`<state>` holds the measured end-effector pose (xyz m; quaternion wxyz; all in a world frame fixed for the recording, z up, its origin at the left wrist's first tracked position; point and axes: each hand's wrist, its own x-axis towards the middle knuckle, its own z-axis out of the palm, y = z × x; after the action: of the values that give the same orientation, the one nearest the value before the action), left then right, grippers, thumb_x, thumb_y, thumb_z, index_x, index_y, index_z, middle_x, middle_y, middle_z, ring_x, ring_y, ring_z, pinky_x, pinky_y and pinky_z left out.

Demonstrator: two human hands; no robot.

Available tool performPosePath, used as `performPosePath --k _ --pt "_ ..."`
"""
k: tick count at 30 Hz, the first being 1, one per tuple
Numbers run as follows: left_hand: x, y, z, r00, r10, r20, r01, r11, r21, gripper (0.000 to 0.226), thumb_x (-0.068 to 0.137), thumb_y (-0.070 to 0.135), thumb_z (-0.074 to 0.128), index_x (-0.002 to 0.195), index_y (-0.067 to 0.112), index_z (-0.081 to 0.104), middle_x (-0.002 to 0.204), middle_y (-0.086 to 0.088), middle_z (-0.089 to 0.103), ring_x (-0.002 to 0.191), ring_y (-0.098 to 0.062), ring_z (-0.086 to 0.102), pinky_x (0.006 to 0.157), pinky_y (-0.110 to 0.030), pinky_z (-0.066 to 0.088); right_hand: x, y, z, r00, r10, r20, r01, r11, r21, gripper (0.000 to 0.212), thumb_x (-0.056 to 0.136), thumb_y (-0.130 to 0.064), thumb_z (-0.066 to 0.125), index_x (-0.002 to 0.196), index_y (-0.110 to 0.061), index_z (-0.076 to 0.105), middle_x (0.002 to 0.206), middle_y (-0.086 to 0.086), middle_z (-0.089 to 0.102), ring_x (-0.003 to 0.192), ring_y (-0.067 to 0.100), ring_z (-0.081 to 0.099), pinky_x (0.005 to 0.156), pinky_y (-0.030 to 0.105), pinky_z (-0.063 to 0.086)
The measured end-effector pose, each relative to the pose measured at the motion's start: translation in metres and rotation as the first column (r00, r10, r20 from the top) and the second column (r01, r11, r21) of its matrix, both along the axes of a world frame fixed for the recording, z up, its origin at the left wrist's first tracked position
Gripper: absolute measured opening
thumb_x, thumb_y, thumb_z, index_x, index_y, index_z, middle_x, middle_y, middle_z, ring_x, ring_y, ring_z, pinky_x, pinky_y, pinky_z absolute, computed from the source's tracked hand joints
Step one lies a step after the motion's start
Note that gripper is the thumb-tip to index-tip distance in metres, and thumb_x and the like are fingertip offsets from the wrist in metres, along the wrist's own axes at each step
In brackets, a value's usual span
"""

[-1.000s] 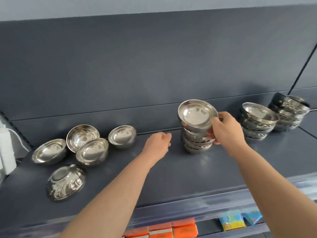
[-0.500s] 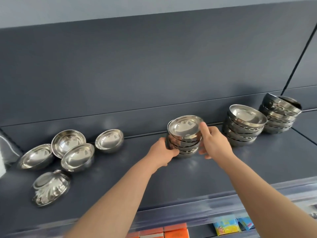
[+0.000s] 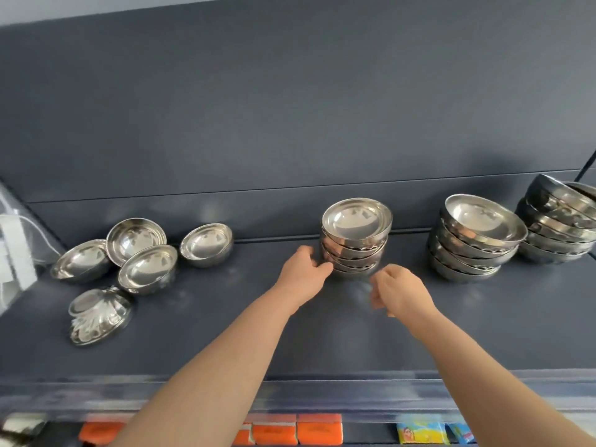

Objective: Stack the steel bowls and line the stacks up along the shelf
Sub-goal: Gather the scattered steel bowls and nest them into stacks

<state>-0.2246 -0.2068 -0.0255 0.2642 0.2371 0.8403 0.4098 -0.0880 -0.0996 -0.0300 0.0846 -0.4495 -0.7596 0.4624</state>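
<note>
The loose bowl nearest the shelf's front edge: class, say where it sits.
In the head view, that bowl lies at the shelf's left side, just in front of four other loose bowls.

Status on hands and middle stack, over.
Left hand touching middle stack low; right hand off it, empty. Five loose bowls unstacked at left. Nothing in the way.

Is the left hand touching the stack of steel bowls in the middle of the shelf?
Touching. In the head view the left hand curls its fingers against the lower left side of the middle bowl stack.
</note>
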Motion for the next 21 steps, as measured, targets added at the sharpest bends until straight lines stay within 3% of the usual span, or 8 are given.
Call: performPosePath --k 4,8,11,12,13,15,18,21 --pt "-0.014 -0.030 -0.003 0.992 0.124 -0.034 -0.123 0.992 0.012 0.047 0.090 0.027 0.057 0.136 0.017 0.051 0.120 0.001 0.063 0.110 -0.021 0.061 0.096 -0.043 0.053 -0.022 -0.026 -0.012 0.938 0.307 0.163 -0.327 0.938 0.115 0.020 0.083 -0.023 0.047 0.082 -0.025 0.067 0.081 -0.005 0.072 0.085 0.022 0.068 0.080 0.035 0.056" --pt "-0.039 -0.073 -0.002 0.974 0.223 -0.047 -0.222 0.975 0.028 0.038 0.090 0.023 0.057 0.127 0.018 0.056 0.113 0.002 0.064 0.106 -0.021 0.063 0.095 -0.044 0.053 -0.055 -0.057 -0.007 0.883 0.409 0.230 -0.466 0.824 0.323 0.023 0.090 -0.027 0.044 0.095 -0.030 0.067 0.098 -0.007 0.069 0.094 0.022 0.062 0.075 0.027 0.046" --pt "-0.063 -0.111 -0.001 0.959 0.270 -0.085 -0.269 0.963 0.026 0.011 0.088 0.020 0.055 0.094 0.029 0.057 0.099 0.001 0.062 0.086 -0.022 0.060 0.085 -0.040 0.055 -0.085 -0.077 -0.002 0.864 0.446 0.235 -0.504 0.746 0.435 0.024 0.091 -0.025 0.043 0.101 -0.031 0.065 0.103 -0.007 0.069 0.096 0.023 0.062 0.076 0.029 0.048" --pt "-0.071 -0.126 0.000 0.953 0.282 -0.110 -0.282 0.959 0.018 0.012 0.087 0.019 0.055 0.085 0.031 0.054 0.097 0.000 0.061 0.082 -0.022 0.057 0.082 -0.039 0.054 -0.096 -0.085 -0.001 0.861 0.455 0.229 -0.507 0.727 0.463 0.025 0.092 -0.024 0.043 0.103 -0.030 0.065 0.104 -0.007 0.069 0.096 0.023 0.062 0.075 0.029 0.048" --pt "-0.080 -0.140 -0.001 0.947 0.294 -0.131 -0.296 0.955 0.004 0.011 0.088 0.020 0.055 0.088 0.030 0.057 0.099 0.000 0.062 0.084 -0.022 0.059 0.084 -0.041 0.055 -0.107 -0.093 0.000 0.858 0.464 0.222 -0.510 0.710 0.486 0.026 0.093 -0.022 0.042 0.106 -0.029 0.064 0.105 -0.007 0.069 0.096 0.023 0.062 0.075 0.029 0.048" --pt "-0.100 -0.170 -0.001 0.927 0.340 -0.160 -0.346 0.938 -0.011 0.025 0.090 0.023 0.057 0.114 0.022 0.063 0.108 0.000 0.064 0.093 -0.022 0.064 0.087 -0.042 0.056 -0.130 -0.113 -0.001 0.848 0.486 0.212 -0.518 0.675 0.525 0.029 0.094 -0.020 0.043 0.115 -0.027 0.062 0.111 -0.006 0.066 0.102 0.021 0.060 0.077 0.031 0.050" --pt "-0.135 -0.209 0.001 0.885 0.377 -0.273 -0.402 0.915 -0.041 0.020 0.091 0.019 0.054 0.108 0.025 0.064 0.101 0.003 0.062 0.095 -0.021 0.061 0.086 -0.032 0.050 -0.163 -0.140 -0.004 0.841 0.494 0.218 -0.517 0.618 0.593 0.032 0.093 -0.017 0.045 0.122 -0.023 0.059 0.118 -0.003 0.061 0.113 0.020 0.051 0.081 0.033 0.049" --pt "-0.169 -0.241 0.005 0.823 0.367 -0.433 -0.457 0.881 -0.122 0.027 0.095 0.022 0.051 0.118 0.018 0.064 0.116 0.001 0.065 0.109 -0.023 0.060 0.088 -0.033 0.046 -0.195 -0.158 -0.006 0.839 0.472 0.270 -0.518 0.544 0.660 0.038 0.094 -0.017 0.046 0.131 -0.023 0.053 0.125 -0.001 0.057 0.119 0.022 0.045 0.088 0.033 0.043"
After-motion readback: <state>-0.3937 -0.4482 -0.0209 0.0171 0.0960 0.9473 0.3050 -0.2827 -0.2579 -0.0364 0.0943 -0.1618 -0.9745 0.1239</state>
